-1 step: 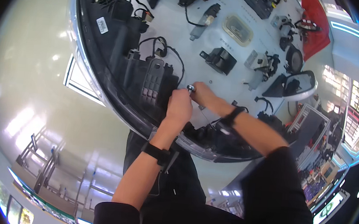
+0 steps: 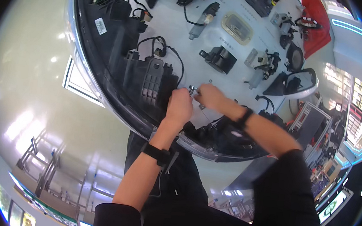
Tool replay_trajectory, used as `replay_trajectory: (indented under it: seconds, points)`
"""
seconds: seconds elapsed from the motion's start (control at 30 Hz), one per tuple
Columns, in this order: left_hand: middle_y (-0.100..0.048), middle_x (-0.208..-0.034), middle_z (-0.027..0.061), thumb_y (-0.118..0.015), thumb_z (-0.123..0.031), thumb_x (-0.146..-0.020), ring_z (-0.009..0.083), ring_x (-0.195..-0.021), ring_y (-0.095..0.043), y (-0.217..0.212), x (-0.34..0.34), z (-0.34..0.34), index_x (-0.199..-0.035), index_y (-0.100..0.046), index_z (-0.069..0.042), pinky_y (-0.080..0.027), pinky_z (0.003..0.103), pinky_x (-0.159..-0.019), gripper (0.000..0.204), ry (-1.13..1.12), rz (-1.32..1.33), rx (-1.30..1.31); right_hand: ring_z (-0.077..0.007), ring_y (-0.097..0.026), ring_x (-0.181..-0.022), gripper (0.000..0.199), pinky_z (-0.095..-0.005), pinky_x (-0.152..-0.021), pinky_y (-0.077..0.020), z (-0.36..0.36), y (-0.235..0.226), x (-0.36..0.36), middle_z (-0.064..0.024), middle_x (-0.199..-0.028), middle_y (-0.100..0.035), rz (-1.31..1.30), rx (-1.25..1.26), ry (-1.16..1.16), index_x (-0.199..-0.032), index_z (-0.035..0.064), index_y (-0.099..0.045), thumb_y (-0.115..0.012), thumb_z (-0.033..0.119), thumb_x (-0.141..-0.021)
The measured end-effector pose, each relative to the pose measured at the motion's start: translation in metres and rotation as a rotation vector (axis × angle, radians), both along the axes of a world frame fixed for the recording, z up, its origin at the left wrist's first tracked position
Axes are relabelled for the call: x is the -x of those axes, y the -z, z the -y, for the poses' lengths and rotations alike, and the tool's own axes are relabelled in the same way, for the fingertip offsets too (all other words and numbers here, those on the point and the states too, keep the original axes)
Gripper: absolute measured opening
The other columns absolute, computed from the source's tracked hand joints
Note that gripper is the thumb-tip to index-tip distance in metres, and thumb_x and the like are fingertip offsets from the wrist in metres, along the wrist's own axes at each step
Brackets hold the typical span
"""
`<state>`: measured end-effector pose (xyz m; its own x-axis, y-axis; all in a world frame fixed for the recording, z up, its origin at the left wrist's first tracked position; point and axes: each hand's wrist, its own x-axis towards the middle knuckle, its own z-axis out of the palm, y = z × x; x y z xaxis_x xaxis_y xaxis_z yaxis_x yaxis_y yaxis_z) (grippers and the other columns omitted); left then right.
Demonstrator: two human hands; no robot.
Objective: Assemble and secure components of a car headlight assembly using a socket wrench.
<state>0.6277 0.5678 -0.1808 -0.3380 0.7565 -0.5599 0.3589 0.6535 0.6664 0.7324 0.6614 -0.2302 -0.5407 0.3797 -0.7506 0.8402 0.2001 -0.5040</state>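
Observation:
My left hand (image 2: 180, 106) is closed around the lower part of a small silver ratchet wrench (image 2: 191, 88), whose shiny head shows above the fist. At its right, my right hand (image 2: 210, 96) grips the handle end with curled fingers, slightly blurred by motion. Both hands are over the near rim of a large car headlight (image 2: 120, 59) with a black housing and a clear curved lens. Just left of my left hand stands a black ribbed bracket (image 2: 152, 79) on the housing. What the tool's lower end touches is hidden by my left hand.
A white board (image 2: 183, 48) carries car parts: a black square-bodied part (image 2: 221, 59), a framed oval lamp (image 2: 237, 28), a grey motor-like cylinder (image 2: 204, 21), a wing mirror (image 2: 299, 84) and a red tail light (image 2: 315, 28). A loose black cable (image 2: 177, 56) loops beside the bracket.
My right hand and forearm have shifted slightly right, and the wrench handle has swung with them. My left hand stays around the tool. The whole view has shifted a little.

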Motion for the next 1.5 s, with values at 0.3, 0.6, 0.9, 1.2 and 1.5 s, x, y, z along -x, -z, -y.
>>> replay_trajectory:
  seconds: [0.3, 0.6, 0.9, 1.2, 1.5]
  points:
    - [-0.06, -0.079, 0.0254, -0.056, -0.004, -0.077, 0.0421, -0.079, -0.058, -0.009, 0.001, -0.006, -0.083, -0.058, 0.004, -0.047, 0.047, -0.069, 0.01, 0.026, 0.089, -0.04, -0.0341, -0.061, -0.063, 0.022, -0.0443, -0.058, -0.0457, -0.003, 0.0, -0.021, -0.017, -0.063, -0.06, -0.07, -0.277, -0.259, -0.073, 0.0012, -0.061, -0.057, 0.023, -0.079]
    - [-0.06, -0.077, 0.0244, -0.053, 0.001, -0.074, 0.0405, -0.078, -0.059, 0.015, 0.021, 0.017, -0.081, -0.056, 0.006, -0.047, 0.043, -0.065, 0.009, -0.002, 0.302, -0.077, -0.0352, -0.062, -0.072, 0.029, -0.0436, -0.066, -0.048, -0.008, -0.08, 0.0, -0.0176, -0.072, -0.063, 0.106, 0.097, -0.263, -0.078, 0.0013, -0.065, -0.057, 0.029, -0.08]
    - [-0.059, -0.073, 0.025, -0.054, -0.002, -0.076, 0.0376, -0.077, -0.062, 0.012, 0.006, -0.002, -0.083, -0.053, 0.008, -0.048, 0.043, -0.067, 0.012, 0.113, 0.133, -0.024, -0.0383, -0.058, -0.07, 0.026, -0.0447, -0.064, -0.0464, 0.002, -0.012, -0.011, -0.0201, -0.071, -0.061, 0.059, -0.026, 0.008, -0.075, 0.0012, -0.063, -0.056, 0.025, -0.08]
    - [-0.062, -0.069, 0.0195, -0.051, -0.002, -0.077, 0.0319, -0.068, -0.064, 0.016, 0.01, -0.002, -0.08, -0.054, 0.006, -0.049, 0.038, -0.061, 0.009, 0.137, 0.125, -0.057, -0.0368, -0.06, -0.073, 0.027, -0.0442, -0.067, -0.048, -0.009, -0.026, -0.006, -0.0189, -0.071, -0.062, -0.011, -0.244, -0.202, -0.082, 0.0043, -0.065, -0.051, 0.027, -0.083]
    - [-0.066, -0.075, 0.014, -0.049, -0.003, -0.085, 0.0195, -0.069, -0.067, 0.007, 0.025, 0.001, -0.092, -0.056, 0.008, -0.051, 0.031, -0.062, 0.014, 0.08, 0.403, 0.089, -0.0316, -0.064, -0.076, 0.03, -0.0428, -0.068, -0.0492, -0.015, -0.045, -0.005, -0.0151, -0.078, -0.065, 0.102, 0.001, -0.394, -0.085, 0.005, -0.066, -0.052, 0.032, -0.083]
